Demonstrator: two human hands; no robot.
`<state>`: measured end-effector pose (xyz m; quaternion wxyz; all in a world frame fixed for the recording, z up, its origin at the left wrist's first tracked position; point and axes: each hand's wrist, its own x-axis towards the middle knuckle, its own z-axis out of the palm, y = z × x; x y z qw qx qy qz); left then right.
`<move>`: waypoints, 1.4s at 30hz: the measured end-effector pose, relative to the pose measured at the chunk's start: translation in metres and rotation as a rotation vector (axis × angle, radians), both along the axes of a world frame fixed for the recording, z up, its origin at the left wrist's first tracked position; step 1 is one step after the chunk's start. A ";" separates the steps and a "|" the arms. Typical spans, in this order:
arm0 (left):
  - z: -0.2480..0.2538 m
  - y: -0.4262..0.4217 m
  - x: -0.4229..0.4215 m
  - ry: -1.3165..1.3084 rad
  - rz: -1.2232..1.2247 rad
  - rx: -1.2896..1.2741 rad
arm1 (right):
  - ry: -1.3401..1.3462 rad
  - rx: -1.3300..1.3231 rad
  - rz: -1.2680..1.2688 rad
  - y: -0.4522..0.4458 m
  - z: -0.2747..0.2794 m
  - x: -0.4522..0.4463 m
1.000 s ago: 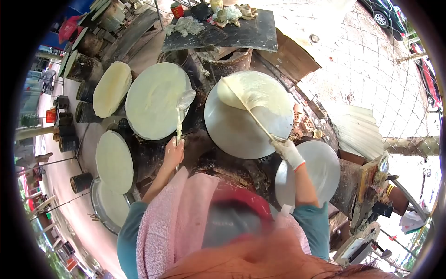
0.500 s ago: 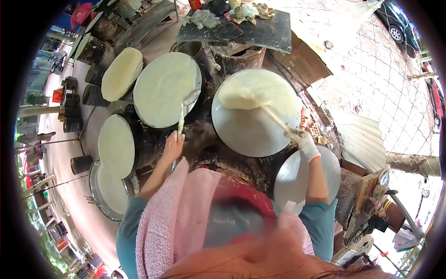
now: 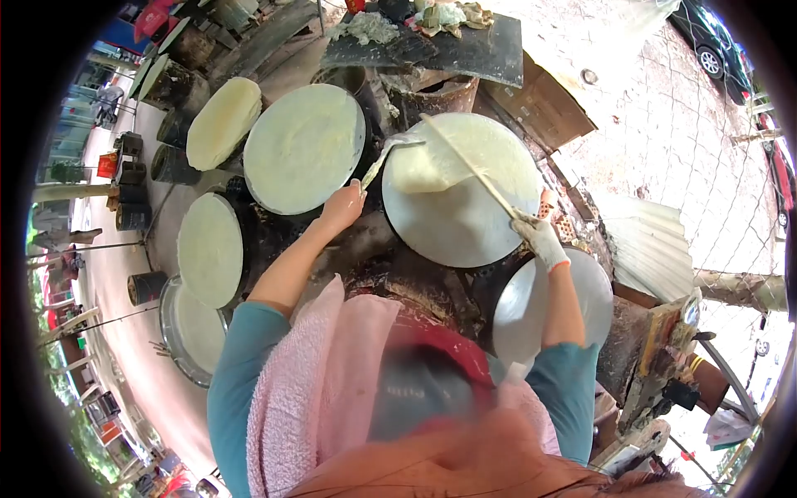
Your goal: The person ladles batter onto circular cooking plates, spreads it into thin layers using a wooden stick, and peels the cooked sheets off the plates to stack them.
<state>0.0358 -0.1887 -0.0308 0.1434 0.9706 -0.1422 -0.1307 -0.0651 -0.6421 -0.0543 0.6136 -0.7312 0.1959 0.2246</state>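
Observation:
My left hand is closed around the batter-coated handle of a ladle. The ladle's head is over the left rim of the right-hand round griddle. A pale sheet of batter covers much of that griddle's far half, while its near half shows bare metal. My right hand, in a white glove, grips a long wooden stick. The stick slants across the griddle to its far side. Whether its far end carries a blade cannot be made out.
A second griddle on the left is covered with pale batter. Beyond it stand an oval pale slab and another round one. A bare metal disc lies near my right forearm. A dark board holds cloths at the back.
My left hand has moved right with the ladle, from the left griddle to the right one. The wooden stick has swung, and its far end now lies farther back on the griddle.

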 end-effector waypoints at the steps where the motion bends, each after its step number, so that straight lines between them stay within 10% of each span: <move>1: 0.004 0.003 -0.003 0.015 -0.043 0.046 | 0.055 -0.073 0.096 0.010 0.014 0.004; 9: 0.016 0.053 -0.088 0.119 -0.192 0.101 | 0.228 -0.007 0.220 0.042 0.029 -0.071; 12: -0.020 0.072 -0.108 0.278 -0.380 -0.089 | 0.212 0.417 -0.408 0.107 0.045 -0.151; 18: 0.043 0.089 -0.047 0.071 -0.297 -0.636 | 0.133 0.768 -0.730 0.277 0.026 -0.098; 21: 0.064 0.120 -0.023 0.089 -0.090 -0.654 | 0.162 0.650 -0.784 0.361 0.012 -0.019; 26: 0.043 0.175 -0.007 0.055 -0.070 -0.736 | -0.011 -0.283 -0.863 0.423 -0.051 0.017; 33: 0.042 0.210 -0.031 0.051 -0.025 -0.698 | 0.058 -0.162 -1.081 0.365 -0.072 -0.051; 38: 0.041 0.198 -0.053 -0.155 -0.162 -0.614 | 0.125 -0.742 -0.370 0.385 -0.030 -0.070; 42: 0.041 0.179 -0.073 -0.384 -0.361 -0.514 | 0.171 -0.809 -0.540 0.324 -0.013 -0.103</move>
